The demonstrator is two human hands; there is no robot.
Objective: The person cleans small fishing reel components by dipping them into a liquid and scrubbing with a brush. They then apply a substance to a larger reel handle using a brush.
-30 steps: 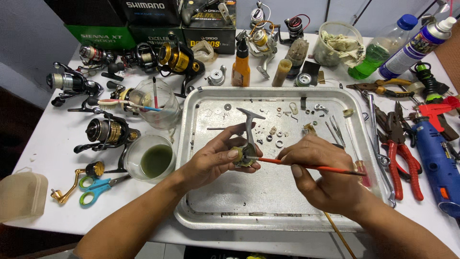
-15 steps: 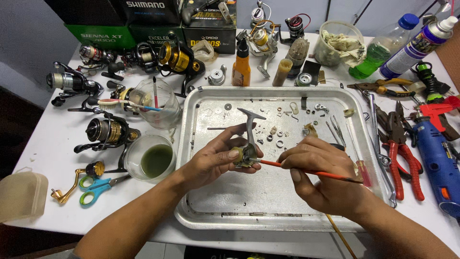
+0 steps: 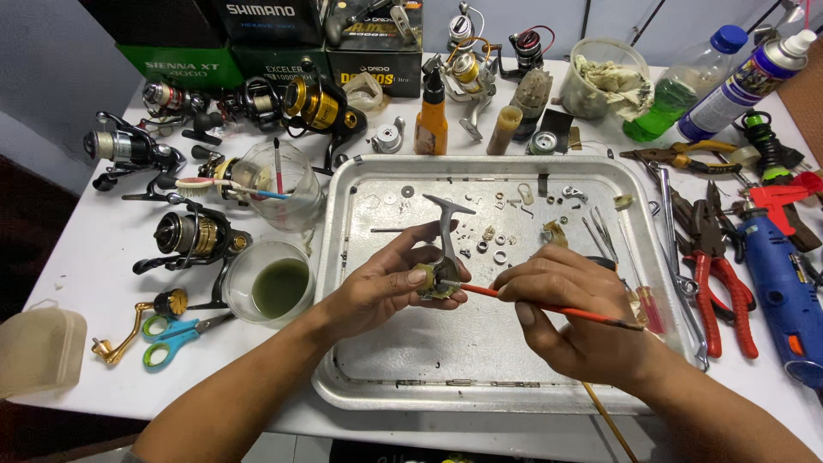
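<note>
Near the middle of the frame, the person's left hand [image 3: 381, 287] is gripping a grey fishing reel body [image 3: 441, 267], fingers and thumb closed snugly around its lower part while the T-shaped foot is sticking up above the knuckles. It is being held just above the metal tray [image 3: 480, 369], whose bare floor is showing below the hands. The right hand [image 3: 574, 313], right of centre, is pinching a thin orange-handled brush [image 3: 549, 307] between thumb and fingers, closed tight on the shaft, and the brush tip is touching the open side of the reel body. Small washers and screws [image 3: 497, 236] are lying scattered across the upper part of the tray. To the left of the tray, a round cup of green liquid [image 3: 279, 287] is sitting beside blue-and-green scissors [image 3: 171, 334], with several spinning reels [image 3: 193, 236] crowding the upper left. At the right edge, red-handled pliers [image 3: 720, 283] and a blue rotary tool [image 3: 784, 287] are lying on the white table [image 3: 94, 266].
</note>
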